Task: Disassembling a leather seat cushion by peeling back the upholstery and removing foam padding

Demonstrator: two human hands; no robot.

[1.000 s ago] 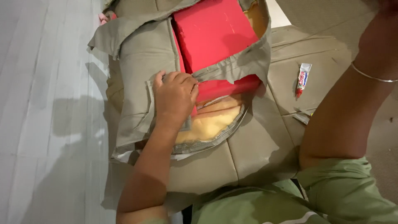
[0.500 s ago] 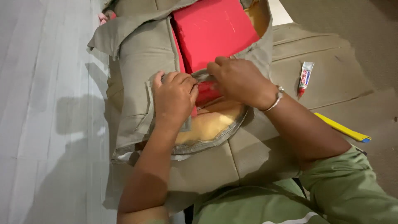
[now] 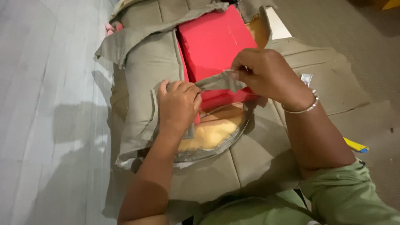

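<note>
A grey-beige upholstered seat cover [image 3: 146, 71] lies over a cushion, with a cut hole exposing yellow foam [image 3: 214, 131] and a red box-like block [image 3: 214, 41] under it. My left hand [image 3: 177, 104] presses down on the cover's cut edge beside the hole. My right hand [image 3: 264, 73], with a silver bangle at the wrist, pinches a loose strip of the grey fabric [image 3: 218, 82] and holds it stretched between both hands, above the red block.
Pale floor tiles [image 3: 46, 104] run along the left. A flattened cardboard sheet [image 3: 333, 79] lies on the right, with a small glue tube [image 3: 306, 78] and a yellow tool [image 3: 355, 146] partly hidden behind my right arm.
My right hand came in from the right, reached the hole's edge, then took the fabric strip and lifted it up. The left hand stays pressed on the cover.
</note>
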